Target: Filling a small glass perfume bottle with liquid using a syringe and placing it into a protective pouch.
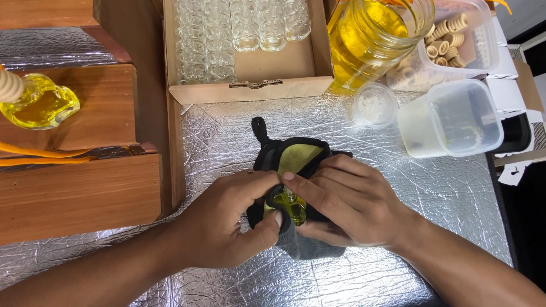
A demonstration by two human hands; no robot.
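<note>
Small bottle: small glass bottle [290, 206] with yellow liquid, I see it in the middle of the bench, half wrapped in a dark cloth and lying between my two hands.
Cloth: dark cloth [296, 156] with a yellow inner side and a small loop at the far end; it lies on the silver foil cover [227, 131] of the bench, under and around the bottle.
Left hand: left hand [224, 224] is closed on the cloth and the bottle, thumb on the near side of the bottle, fingers curled over the top.
Right hand: right hand [347, 202] grips the bottle through the cloth from the other side; the fingers lie flat over it and touch the left fingers.
Far side: cardboard box [256, 85] with rows of empty clear bottles [227, 28], well apart from the hands.
Far right: large jar [369, 37] of yellow liquid, clear tub of wooden caps [449, 40], empty clear tub [455, 119], small round lidded cup [373, 105].
Left: filled bottle with wooden cap [37, 102] on a wooden step [85, 193].
</note>
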